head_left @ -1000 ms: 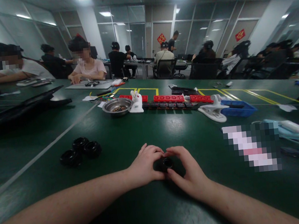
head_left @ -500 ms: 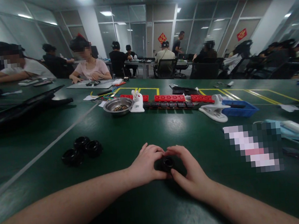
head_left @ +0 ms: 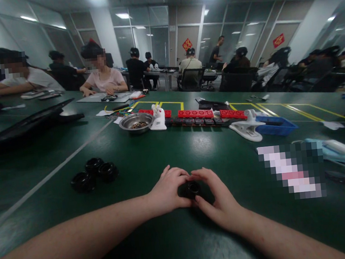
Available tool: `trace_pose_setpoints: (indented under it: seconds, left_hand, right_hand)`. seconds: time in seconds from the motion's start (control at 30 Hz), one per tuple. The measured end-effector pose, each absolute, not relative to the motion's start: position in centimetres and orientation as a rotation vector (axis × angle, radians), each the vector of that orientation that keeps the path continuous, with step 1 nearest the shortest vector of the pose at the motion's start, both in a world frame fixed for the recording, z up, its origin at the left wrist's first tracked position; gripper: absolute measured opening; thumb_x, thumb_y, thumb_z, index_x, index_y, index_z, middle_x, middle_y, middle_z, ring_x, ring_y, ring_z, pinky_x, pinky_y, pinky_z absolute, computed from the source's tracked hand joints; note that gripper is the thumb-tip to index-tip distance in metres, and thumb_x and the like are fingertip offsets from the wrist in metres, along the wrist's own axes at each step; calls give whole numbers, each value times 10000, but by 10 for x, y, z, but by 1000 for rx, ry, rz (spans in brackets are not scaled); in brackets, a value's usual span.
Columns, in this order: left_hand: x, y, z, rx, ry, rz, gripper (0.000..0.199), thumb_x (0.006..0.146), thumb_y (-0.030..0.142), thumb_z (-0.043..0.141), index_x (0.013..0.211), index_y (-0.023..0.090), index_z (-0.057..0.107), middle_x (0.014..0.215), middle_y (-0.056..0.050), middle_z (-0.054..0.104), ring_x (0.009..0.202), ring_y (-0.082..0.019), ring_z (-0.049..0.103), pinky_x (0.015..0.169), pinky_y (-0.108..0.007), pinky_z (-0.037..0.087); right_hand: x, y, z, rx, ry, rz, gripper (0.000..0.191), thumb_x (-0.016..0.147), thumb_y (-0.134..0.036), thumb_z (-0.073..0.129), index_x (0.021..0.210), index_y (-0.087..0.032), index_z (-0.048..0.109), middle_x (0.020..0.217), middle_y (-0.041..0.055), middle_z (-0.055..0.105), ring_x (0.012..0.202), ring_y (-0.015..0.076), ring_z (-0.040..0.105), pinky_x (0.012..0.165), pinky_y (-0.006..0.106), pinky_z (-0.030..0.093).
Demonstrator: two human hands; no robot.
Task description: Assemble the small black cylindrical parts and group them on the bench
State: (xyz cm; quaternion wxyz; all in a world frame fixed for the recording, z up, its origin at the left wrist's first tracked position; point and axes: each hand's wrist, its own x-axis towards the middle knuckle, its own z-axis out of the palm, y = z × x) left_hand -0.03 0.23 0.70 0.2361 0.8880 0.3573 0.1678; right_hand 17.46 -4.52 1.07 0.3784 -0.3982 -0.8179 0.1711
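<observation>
Between both hands is a small black round part (head_left: 193,188) with a hole in its top. My left hand (head_left: 170,188) curls around its left side, thumb at the near edge and fingers at the far edge. From the right, my right hand (head_left: 218,196) closes on the same part with thumb and fingertips, which partly hide it. Three glossy black ring-shaped parts, one of them a black ring (head_left: 82,181), sit grouped on the green table (head_left: 134,239) to the left of my hands.
Farther back are a metal bowl (head_left: 137,122) of small pieces, a white clip stand (head_left: 158,118), red power strips (head_left: 195,114), another white clip (head_left: 248,127) and a blue tray (head_left: 277,125). A light-blue item (head_left: 331,148) lies right. A person (head_left: 103,77) sits across the table.
Both hands and the black part stay nearly in place, with only a slight shift of the part and the right thumb. In the background a standing person has moved to the right.
</observation>
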Motion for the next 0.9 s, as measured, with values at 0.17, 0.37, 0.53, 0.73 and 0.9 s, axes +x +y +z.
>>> trace_pose_setpoints:
  seconds: [0.17, 0.37, 0.53, 0.73, 0.9]
  left_hand:
    - [0, 2, 9, 2433, 985, 451, 394, 606, 421, 691, 926, 218, 582, 1067, -39, 535, 1064, -240, 448, 1012, -539, 143]
    - [0, 2, 10, 2436, 984, 443, 468, 608, 412, 692, 1019, 236, 555, 1070, -37, 537, 1065, -235, 446, 1007, -543, 148]
    - [1, 1, 11, 2428, 1001, 443, 401, 603, 425, 692, 923, 208, 585, 1069, -43, 538, 1072, -243, 445, 1010, -544, 140]
    - [0, 3, 7, 2450, 977, 432, 404, 605, 421, 685, 938, 219, 578, 1068, -41, 536, 1059, -249, 449, 999, -553, 157]
    - [0, 2, 8, 2437, 994, 445, 435, 608, 412, 687, 979, 218, 566, 1067, -40, 533, 1064, -244, 443, 1008, -544, 142]
  right_hand:
    - [175, -43, 9, -1116, -2026, 369, 504, 685, -199, 582, 1138, -203, 362, 1072, 96, 494, 1003, 249, 478, 868, 440, 403]
    - [175, -44, 6, -1060, -2055, 449, 452, 723, -134, 499, 1140, -233, 357, 1036, 67, 539, 982, 224, 519, 885, 445, 394]
    - [175, -43, 8, -1077, -2056, 398, 528, 694, -167, 534, 1184, -196, 340, 1147, 105, 479, 1087, 255, 443, 930, 461, 355]
    - [173, -42, 7, -1179, -1996, 365, 423, 668, -218, 622, 1044, -208, 429, 933, 62, 549, 877, 227, 540, 772, 406, 458]
    - [174, -45, 9, -1030, -2065, 430, 454, 698, -134, 509, 1130, -206, 388, 1054, 80, 520, 995, 225, 499, 860, 405, 422]
